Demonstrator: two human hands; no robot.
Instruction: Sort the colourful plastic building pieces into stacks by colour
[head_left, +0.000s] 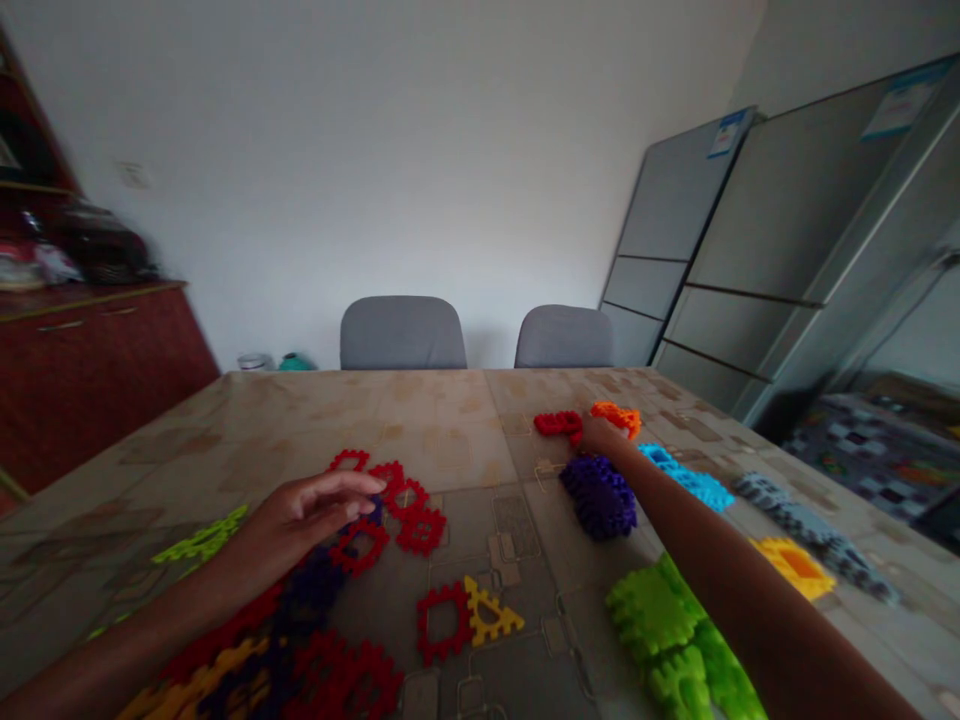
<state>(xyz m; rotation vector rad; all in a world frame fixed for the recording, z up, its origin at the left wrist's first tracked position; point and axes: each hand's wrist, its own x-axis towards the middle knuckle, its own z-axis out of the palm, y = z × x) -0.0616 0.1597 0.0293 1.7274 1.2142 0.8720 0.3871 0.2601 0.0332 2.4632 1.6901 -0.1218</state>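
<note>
My left hand (pixel 300 515) hovers over a scatter of red notched tiles (pixel 397 510), fingers loosely stretched out and apart, holding nothing I can see. My right hand (pixel 600 435) reaches far across the table, its fingers closed on a red piece (pixel 556 424) beside an orange piece (pixel 618 415). A purple stack (pixel 598 494) lies just under my right forearm. A red square tile joined to a yellow triangle (pixel 469 620) lies near the middle front.
Green blocks (pixel 675 640), light blue (pixel 690 480), grey (pixel 810 525) and yellow-orange pieces (pixel 795 565) lie at the right. Lime pieces (pixel 202 540) sit left. Two grey chairs (pixel 403 335) stand behind the table (pixel 450 420); a dark red cabinet (pixel 90 370) left, grey cabinets (pixel 750 260) right.
</note>
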